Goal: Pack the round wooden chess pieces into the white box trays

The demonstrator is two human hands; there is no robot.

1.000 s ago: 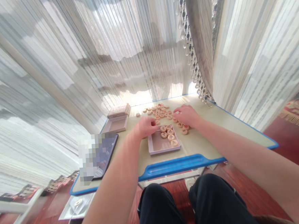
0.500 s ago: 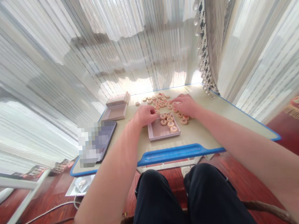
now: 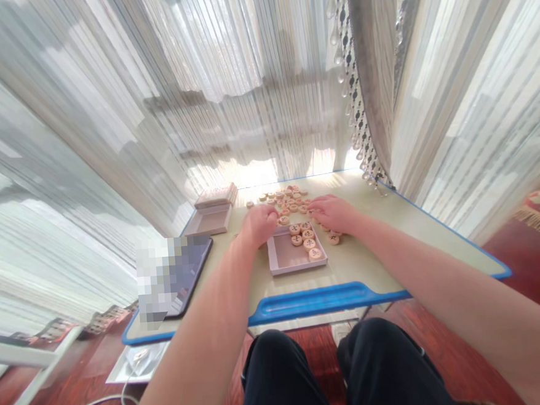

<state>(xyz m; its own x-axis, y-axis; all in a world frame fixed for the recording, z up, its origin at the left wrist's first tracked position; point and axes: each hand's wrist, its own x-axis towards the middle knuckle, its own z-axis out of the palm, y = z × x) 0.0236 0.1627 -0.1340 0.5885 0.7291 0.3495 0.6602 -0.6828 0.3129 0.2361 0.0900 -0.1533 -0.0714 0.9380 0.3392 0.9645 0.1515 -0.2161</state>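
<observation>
A shallow open box (image 3: 285,254) stands on the small table, with several round xiangqi pieces (image 3: 309,244) lined up along its right and far sides. My left hand (image 3: 260,223) is just beyond the box's far left corner. Its fingers are curled inward; whatever they may hold is hidden. A loose xiangqi piece (image 3: 284,220) lies beside those fingertips. To the right of the box, my right hand (image 3: 334,213) reaches over loose pieces, its fingers extended and touching some of them. More pieces (image 3: 293,208) are scattered between and beyond the hands.
A second open box part (image 3: 212,221) is at the table's back left, with a flat pale box (image 3: 216,195) behind it. A tablet-like device (image 3: 195,270), partly pixelated, occupies the left side. A blue trough edge (image 3: 311,299) runs along the front, above my knees. Curtains (image 3: 265,129) hang behind.
The view has tilted upward, so the table appears lower. My left hand has drawn slightly left from the box corner, uncovering a loose piece. My right hand has shifted slightly left over the pieces.
</observation>
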